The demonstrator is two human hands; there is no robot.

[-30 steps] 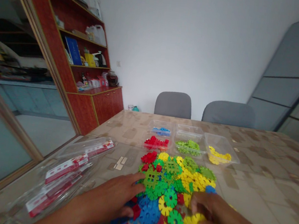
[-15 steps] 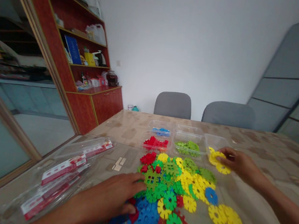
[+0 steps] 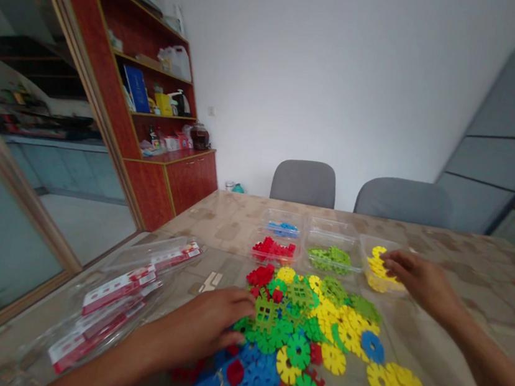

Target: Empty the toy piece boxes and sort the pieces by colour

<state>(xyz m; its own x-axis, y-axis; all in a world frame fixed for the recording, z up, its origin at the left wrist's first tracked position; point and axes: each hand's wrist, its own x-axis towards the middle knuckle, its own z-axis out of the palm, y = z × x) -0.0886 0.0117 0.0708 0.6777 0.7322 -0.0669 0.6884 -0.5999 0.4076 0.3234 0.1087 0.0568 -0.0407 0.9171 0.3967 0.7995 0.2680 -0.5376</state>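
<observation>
A mixed pile of flat plastic interlocking pieces (image 3: pixel 278 332), in yellow, green, blue and red, lies on the table. At its left edge is my left hand (image 3: pixel 209 318), fingers apart, its fingertips beside a square green piece (image 3: pixel 265 315) and its thumb above the blue pieces. My right hand (image 3: pixel 416 278) is at the clear container of yellow discs (image 3: pixel 377 276), fingers loosely bent over its right side with nothing visibly held. Loose yellow discs (image 3: pixel 398 384) and a blue disc (image 3: pixel 372 346) lie at the pile's right.
Clear containers stand behind the pile, holding red pieces (image 3: pixel 273 249), blue pieces (image 3: pixel 284 229) and light green pieces (image 3: pixel 329 258). Plastic packaging with red and white labels (image 3: pixel 118 289) lies on the left. Two grey chairs (image 3: pixel 304 183) stand across the table.
The yellow discs from my right hand now sit in the right container, and its fingers have come off them. My left thumb has moved up off a red piece. The view has shifted slightly.
</observation>
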